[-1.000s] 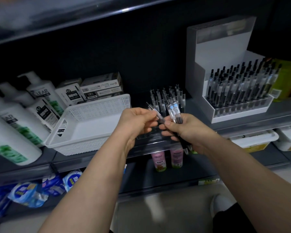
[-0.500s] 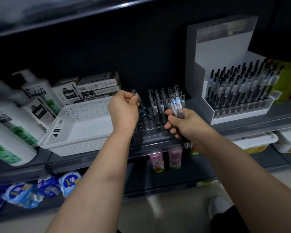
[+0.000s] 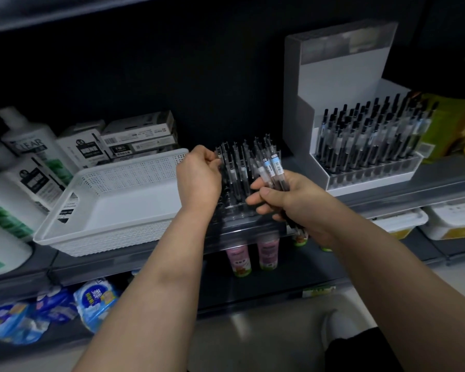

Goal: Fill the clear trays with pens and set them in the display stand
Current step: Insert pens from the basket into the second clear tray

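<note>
A clear tray (image 3: 242,210) sits on the dark shelf in the middle, with several pens standing upright in its back rows. My left hand (image 3: 198,177) is at the tray's left side, its fingers pinched on one pen (image 3: 218,154) held upright over the tray. My right hand (image 3: 285,201) is just right of the tray and grips a bundle of pens (image 3: 273,169) with light blue labels. The white display stand (image 3: 341,76) at the right holds a filled tray of black pens (image 3: 368,138) in its lower step.
A white perforated basket (image 3: 110,202) stands left of the tray. Shampoo bottles (image 3: 30,162) and small boxes (image 3: 137,138) are further left. Pink cans (image 3: 253,256) and blue packets (image 3: 94,302) sit on lower shelves. Yellow-green packs (image 3: 451,124) lie right of the stand.
My left hand took a single pen from the bundle and carried it up and back to the tray's left rows, where it now stands nearly upright. My right hand stayed in place.
</note>
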